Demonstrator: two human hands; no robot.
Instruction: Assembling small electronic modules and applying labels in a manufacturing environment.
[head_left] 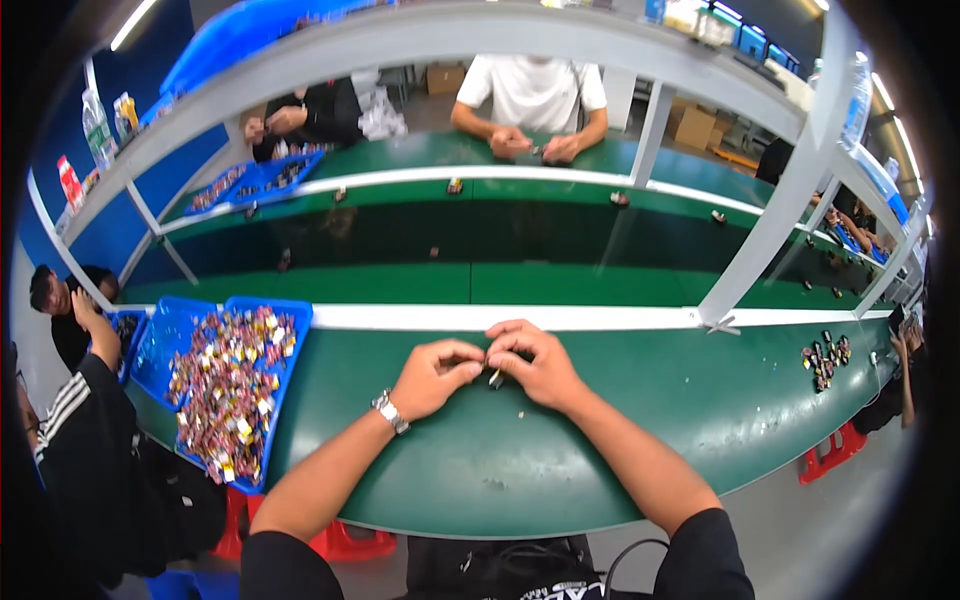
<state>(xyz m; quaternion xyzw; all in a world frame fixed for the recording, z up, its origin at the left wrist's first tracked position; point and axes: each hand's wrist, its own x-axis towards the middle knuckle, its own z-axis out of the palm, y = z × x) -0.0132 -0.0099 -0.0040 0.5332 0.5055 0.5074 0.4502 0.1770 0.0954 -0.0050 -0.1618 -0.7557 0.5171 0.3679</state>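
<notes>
Over the green table, my two hands meet at the middle. My right hand [538, 366] is closed, thumb against fingers, on a small black part with a pale yellow-white piece [496, 379]. My left hand [430, 378], with a metal-banded watch [390, 411] on its wrist, is pinched shut with fingertips almost touching the right ones. Whatever its fingers hold is hidden. To the left, a blue tray [297, 345] is heaped with many small pinkish-brown parts [232, 390] that have yellow and white bits.
A cluster of small dark parts [826, 360] lies on the table [620, 440] at the right. Beyond a white rail [400, 317], a dark conveyor belt [560, 235] carries scattered parts. A grey frame post [760, 240] rises at the right. Several people sit around, one opposite in a white shirt [530, 90].
</notes>
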